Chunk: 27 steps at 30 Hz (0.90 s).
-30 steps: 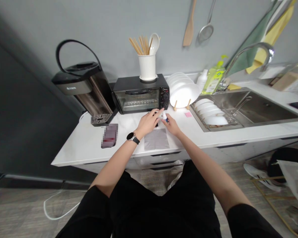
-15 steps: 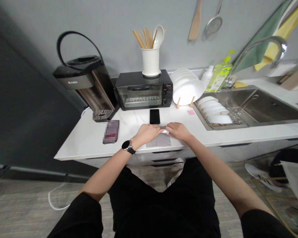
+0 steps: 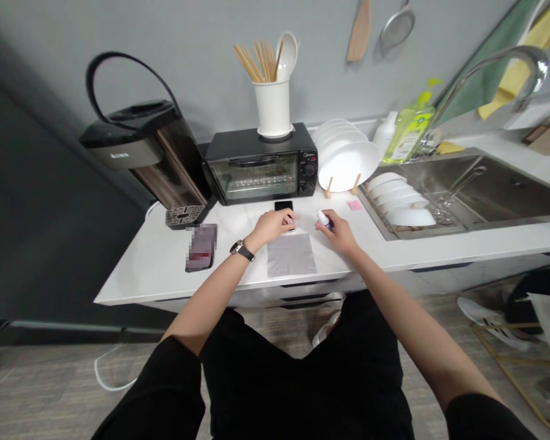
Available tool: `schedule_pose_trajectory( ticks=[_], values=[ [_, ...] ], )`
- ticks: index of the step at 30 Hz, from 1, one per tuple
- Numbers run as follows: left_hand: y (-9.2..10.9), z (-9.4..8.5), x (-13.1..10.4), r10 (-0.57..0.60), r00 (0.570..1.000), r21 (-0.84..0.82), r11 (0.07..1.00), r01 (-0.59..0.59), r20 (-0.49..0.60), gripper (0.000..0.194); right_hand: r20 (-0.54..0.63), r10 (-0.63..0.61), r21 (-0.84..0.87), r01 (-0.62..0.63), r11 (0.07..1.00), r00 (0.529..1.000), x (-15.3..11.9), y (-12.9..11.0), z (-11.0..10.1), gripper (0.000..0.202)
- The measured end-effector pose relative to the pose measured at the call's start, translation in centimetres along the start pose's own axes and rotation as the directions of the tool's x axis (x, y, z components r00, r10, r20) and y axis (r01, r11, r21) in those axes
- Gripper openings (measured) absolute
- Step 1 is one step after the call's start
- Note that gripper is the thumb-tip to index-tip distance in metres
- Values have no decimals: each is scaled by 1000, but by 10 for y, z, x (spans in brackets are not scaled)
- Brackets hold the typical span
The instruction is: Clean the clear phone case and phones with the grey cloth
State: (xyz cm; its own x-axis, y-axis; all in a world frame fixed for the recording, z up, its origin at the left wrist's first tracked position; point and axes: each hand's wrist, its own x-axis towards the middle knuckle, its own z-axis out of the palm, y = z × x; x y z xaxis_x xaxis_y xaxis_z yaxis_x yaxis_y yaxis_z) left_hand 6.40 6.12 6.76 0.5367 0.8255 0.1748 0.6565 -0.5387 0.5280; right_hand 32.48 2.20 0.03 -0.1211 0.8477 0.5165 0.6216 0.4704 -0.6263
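Note:
My right hand [image 3: 339, 231] is closed around a small bottle with a white top [image 3: 322, 217] and a dark purple part, held tilted just over the counter. My left hand [image 3: 271, 226], with a watch [image 3: 242, 249] on its wrist, is over the near part of a black phone [image 3: 283, 206]. Its thumb and fingertips curl towards each other; a small pale thing seems to be between them, too small to name. A grey square cloth [image 3: 292, 255] lies flat below both hands, near the counter's front edge.
A toaster oven [image 3: 259, 177] stands behind the phone, a water dispenser [image 3: 142, 140] to its left. White plates [image 3: 348, 165] stand in a rack beside the sink [image 3: 508, 195]. A pink packet [image 3: 354, 205] and a blurred-out dark item [image 3: 201, 247] lie on the counter [image 3: 151, 275].
My hands were together over the cloth on a small white thing; now they are apart. The right hand has moved right with the bottle, the left up over the phone, and the cloth is uncovered.

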Motion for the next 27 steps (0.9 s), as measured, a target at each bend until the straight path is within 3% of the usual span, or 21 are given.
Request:
schedule_pose_trajectory(
  ticks=[6,9,12,16,19,22,24,27],
  values=[
    [16,43,87,170,985,190,967,-170,18,15,82,71,121,-81,989,994,-1,-5,-7,45],
    [15,59,110,216,975,193,955,-223,58,19,110,60,143,-76,987,992,-1,-10,-9,44],
    [11,68,115,240,968,199,948,-250,72,28,118,59,186,-80,979,991,-2,-13,-9,44],
    [6,60,93,273,962,184,947,-265,-21,55,121,151,395,-187,900,981,-1,-12,-15,45],
    [-7,38,53,296,949,118,952,-284,-106,50,165,247,624,-295,724,955,-4,-13,-24,45],
    [-32,14,10,251,955,73,967,-242,-160,47,235,255,742,-342,576,938,-12,-23,-28,45],
    [-51,3,-8,155,965,40,988,-150,-213,41,266,242,750,-357,557,933,-20,-33,-23,50],
    [-72,0,-15,75,961,-43,995,-90,-265,35,257,201,700,-326,635,945,-28,-48,-10,60]
  ],
)
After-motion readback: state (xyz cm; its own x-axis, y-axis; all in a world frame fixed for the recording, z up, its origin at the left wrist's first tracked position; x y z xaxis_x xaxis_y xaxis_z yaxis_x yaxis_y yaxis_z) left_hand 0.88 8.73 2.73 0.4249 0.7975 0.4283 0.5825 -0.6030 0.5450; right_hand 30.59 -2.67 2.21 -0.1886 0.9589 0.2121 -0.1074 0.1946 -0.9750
